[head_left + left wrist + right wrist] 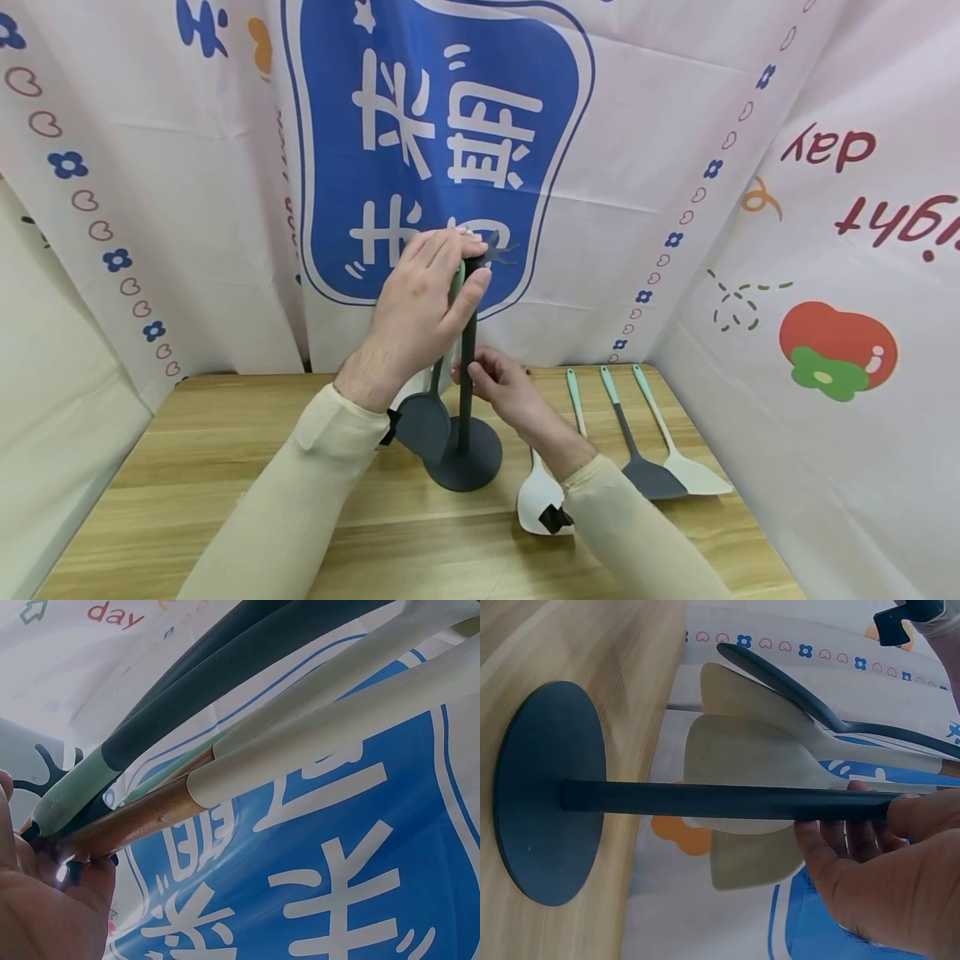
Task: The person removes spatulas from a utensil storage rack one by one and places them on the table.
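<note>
A dark grey utensil stand (468, 358) stands upright on its round base (551, 795). My left hand (427, 287) grips its top among the hooks, fingers over the top and thumb at the near side. Beneath that hand hangs a dark round-headed utensil (423, 425) with a mint-green handle. Pale spatulas (757, 757) hang behind the pole, mostly hidden in the head view. Handle ends, one mint-green (71, 791), reach my left fingers in the left wrist view. Lower on the pole, my right hand (510, 387) holds it between thumb and curled fingers.
On the wooden table (232, 467), to the right, lie a dark turner (652, 479) and a white turner (701, 475) with mint-green handles. A white-headed utensil (534, 500) lies partly under my right forearm. A printed curtain (637, 100) borders the table's back.
</note>
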The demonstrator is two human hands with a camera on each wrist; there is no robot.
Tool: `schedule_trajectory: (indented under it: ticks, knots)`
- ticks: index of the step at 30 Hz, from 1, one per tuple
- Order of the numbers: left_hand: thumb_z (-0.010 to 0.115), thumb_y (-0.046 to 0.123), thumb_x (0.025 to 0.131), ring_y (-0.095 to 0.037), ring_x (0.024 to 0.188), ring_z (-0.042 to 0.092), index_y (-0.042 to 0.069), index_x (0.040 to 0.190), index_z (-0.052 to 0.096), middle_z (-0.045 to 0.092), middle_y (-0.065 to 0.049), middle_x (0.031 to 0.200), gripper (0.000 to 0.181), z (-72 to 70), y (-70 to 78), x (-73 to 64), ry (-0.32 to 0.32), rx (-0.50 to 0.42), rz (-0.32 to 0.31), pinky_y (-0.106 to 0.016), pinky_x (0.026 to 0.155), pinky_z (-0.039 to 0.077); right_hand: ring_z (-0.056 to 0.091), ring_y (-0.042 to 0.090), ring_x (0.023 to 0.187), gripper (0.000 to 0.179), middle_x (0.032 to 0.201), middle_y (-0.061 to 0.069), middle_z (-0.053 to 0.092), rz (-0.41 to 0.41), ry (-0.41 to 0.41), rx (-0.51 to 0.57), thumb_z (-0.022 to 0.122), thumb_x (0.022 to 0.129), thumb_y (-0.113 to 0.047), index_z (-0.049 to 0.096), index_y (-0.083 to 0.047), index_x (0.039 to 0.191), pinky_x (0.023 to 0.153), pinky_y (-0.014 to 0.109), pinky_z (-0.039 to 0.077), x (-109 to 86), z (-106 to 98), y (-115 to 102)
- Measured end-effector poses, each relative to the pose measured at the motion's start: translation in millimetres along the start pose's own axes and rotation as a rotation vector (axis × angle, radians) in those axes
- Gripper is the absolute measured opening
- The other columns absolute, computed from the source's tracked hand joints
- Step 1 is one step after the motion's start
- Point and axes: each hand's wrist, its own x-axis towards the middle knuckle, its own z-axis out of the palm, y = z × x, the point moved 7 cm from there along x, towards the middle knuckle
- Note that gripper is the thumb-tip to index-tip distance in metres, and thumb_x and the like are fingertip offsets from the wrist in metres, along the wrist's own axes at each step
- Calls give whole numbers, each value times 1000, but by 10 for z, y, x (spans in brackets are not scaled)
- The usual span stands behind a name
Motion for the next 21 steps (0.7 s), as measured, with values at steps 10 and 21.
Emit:
schedule_trajectory:
  ticks: [10, 21]
  knots:
    - [59, 38, 122, -30, 172, 48, 13, 162, 66, 64, -7, 173, 47, -35, -26, -3, -48, -3, 47, -53, 147, 39, 74, 21, 125, 30, 132, 22, 75, -1, 16, -55, 47, 127, -14, 66, 7, 137, 126, 57, 63, 38, 4, 9]
    - [65, 29, 120, -29, 177, 42, 17, 176, 52, 51, -6, 185, 58, -150, -105, -133, 40, -104, 52, -59, 145, 40, 75, 21, 123, 31, 131, 22, 74, 13, 23, -61, 48, 126, -17, 67, 5, 137, 124, 54, 64, 50, 5, 39]
